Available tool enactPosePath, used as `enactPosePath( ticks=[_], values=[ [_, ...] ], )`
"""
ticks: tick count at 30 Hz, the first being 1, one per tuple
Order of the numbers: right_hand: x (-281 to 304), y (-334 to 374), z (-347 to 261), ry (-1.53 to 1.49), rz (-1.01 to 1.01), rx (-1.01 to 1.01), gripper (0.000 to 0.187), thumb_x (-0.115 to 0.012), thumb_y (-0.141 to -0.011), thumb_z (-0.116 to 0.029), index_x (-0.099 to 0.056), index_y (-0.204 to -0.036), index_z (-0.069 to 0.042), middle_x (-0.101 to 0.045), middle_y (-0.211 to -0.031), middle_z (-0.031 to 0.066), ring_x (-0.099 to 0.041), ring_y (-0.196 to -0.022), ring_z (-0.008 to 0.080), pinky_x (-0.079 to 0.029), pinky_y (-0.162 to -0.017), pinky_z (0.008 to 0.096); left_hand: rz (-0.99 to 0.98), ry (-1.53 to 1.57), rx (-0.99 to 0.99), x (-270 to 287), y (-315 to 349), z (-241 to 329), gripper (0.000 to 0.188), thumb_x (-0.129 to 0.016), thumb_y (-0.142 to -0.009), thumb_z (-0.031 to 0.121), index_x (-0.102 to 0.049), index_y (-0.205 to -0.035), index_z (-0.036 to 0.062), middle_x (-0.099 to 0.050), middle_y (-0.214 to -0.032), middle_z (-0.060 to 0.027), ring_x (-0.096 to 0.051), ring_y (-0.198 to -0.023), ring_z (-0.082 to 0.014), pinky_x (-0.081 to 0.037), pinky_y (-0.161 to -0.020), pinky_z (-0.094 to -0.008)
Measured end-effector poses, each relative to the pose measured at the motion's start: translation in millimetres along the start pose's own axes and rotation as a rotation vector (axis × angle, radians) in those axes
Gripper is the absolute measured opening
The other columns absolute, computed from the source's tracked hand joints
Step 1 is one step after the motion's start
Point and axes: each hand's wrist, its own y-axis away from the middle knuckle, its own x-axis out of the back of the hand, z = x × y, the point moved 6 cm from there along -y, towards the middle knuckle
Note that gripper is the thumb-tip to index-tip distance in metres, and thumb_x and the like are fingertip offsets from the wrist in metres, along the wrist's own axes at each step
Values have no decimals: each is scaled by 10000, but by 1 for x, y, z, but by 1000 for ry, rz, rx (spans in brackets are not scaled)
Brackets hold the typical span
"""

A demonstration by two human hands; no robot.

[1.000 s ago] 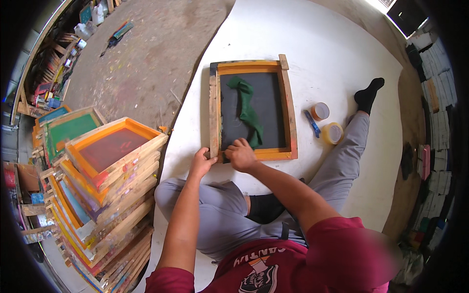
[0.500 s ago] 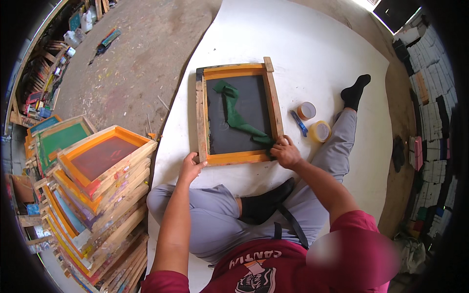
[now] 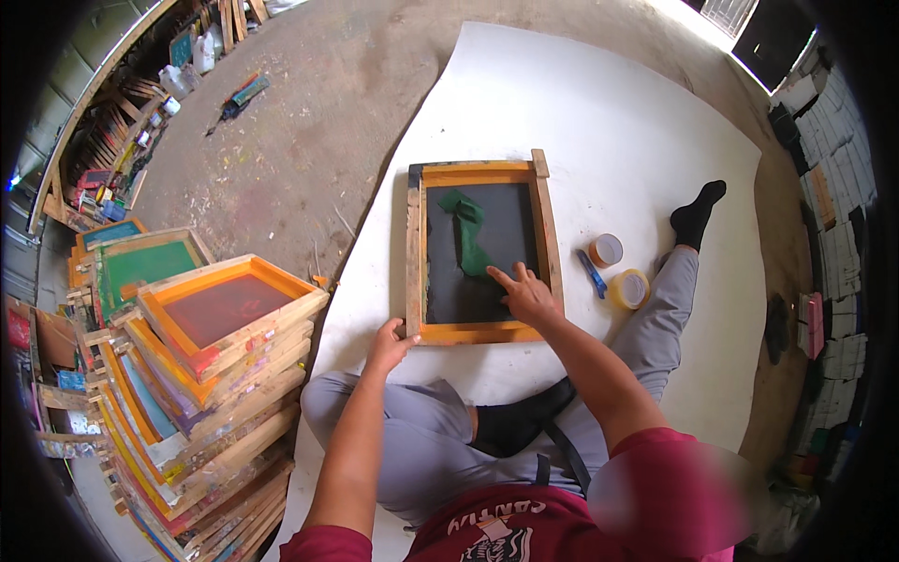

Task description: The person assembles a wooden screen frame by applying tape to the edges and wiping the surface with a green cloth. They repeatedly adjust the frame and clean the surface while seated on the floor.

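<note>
A wooden screen-printing frame [image 3: 479, 332] with dark mesh [image 3: 468, 304] lies on the white sheet in front of my legs. My left hand [image 3: 387, 348] grips its near left corner, thumb on the wood. On the mesh rests a creased, twisted green strip [image 3: 469, 234], whether cloth or tape I cannot tell. My right hand [image 3: 526, 298] is over the near right part of the mesh, fingers apart. Its outstretched index finger reaches the strip's near end; the hand covers whatever lies beneath it.
Right of the frame are a brown tape roll [image 3: 606, 249], a blue cutter knife [image 3: 592, 273] and a yellowish tape roll [image 3: 629, 288], close to my outstretched leg. Stacked screen frames [image 3: 225, 309] rise at the left. White stacked bundles [image 3: 833, 272] line the right side.
My right hand has left the frame's near right corner and moved in over the mesh to the green strip. My left hand keeps its hold. The whole view has shifted slightly.
</note>
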Motion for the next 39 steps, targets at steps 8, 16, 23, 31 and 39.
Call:
enactPosePath(
  ticks=[8,16,23,31,39],
  values=[
    [14,-69,-13,-273,122,-6,402,-690,-898,-77,-669,-1294,-143,-641,-1232,141,-627,-1189,369,-550,-946,484,-21,-102,-30,1,-5,8,681,-881,-832,346,-607,-1357,9,-731,-907,-111,-698,-843,-199,-541,-768,-359],
    [50,25,32,117,118,-519,763,-785,-876,-314,-421,-1492,-49,-614,-1296,174,-611,-1229,388,-546,-940,523,132,-375,-99,12,-15,77,833,-853,-782,522,-601,-1415,42,-757,-1031,-187,-727,-1009,-367,-565,-869,-465],
    [5,48,88,26,68,-620,369,-713,-868,-122,-496,-1160,-64,-700,-1085,184,-728,-963,376,-595,-809,495,203,-541,-62,-6,0,88,595,-834,-815,350,-652,-1267,9,-745,-1140,-246,-705,-1103,-430,-568,-932,-515],
    [33,-19,95,124,136,-306,382,-617,-849,-17,-551,-1221,-73,-715,-1051,174,-724,-963,370,-592,-801,475,102,-286,-65,-49,52,47,582,-843,-815,358,-642,-1225,-5,-770,-1007,-215,-742,-997,-384,-578,-858,-505],
    [39,-19,90,82,216,-266,571,-821,-852,-299,-604,-1338,-93,-686,-1176,183,-675,-1097,393,-552,-922,501,125,-781,-301,-12,38,95,500,-796,-803,186,-699,-1290,131,-717,-1170,-104,-651,-1176,-350,-550,-982,-448]
  ],
)
